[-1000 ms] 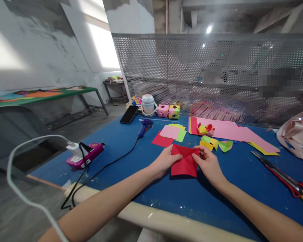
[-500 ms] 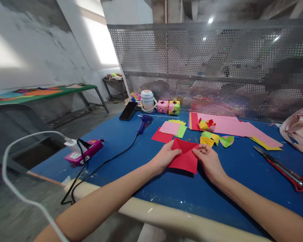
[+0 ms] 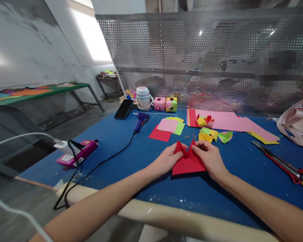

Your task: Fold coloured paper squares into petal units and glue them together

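A folded red paper point(image 3: 188, 162) lies on the blue table point(image 3: 131, 148) in front of me, its far edge lifted into two points. My left hand point(image 3: 166, 159) pinches the left point and my right hand point(image 3: 209, 156) pinches the right one, both with fingers closed on the paper. Just beyond my hands lie small folded pieces in yellow and green point(image 3: 208, 134) and a green and pink one point(image 3: 225, 136).
Loose coloured sheets point(image 3: 168, 127), a pink paper stack point(image 3: 224, 121), folded paper cubes point(image 3: 172, 104), a blue glue gun point(image 3: 139, 121) with a cord, a phone point(image 3: 123, 109), a pink power strip point(image 3: 75, 153), scissors point(image 3: 288, 166) at right, a perforated metal screen point(image 3: 181, 57) behind.
The red paper's top edge has been drawn up into two raised points, both hands closing in on it. The view has tilted slightly downward.
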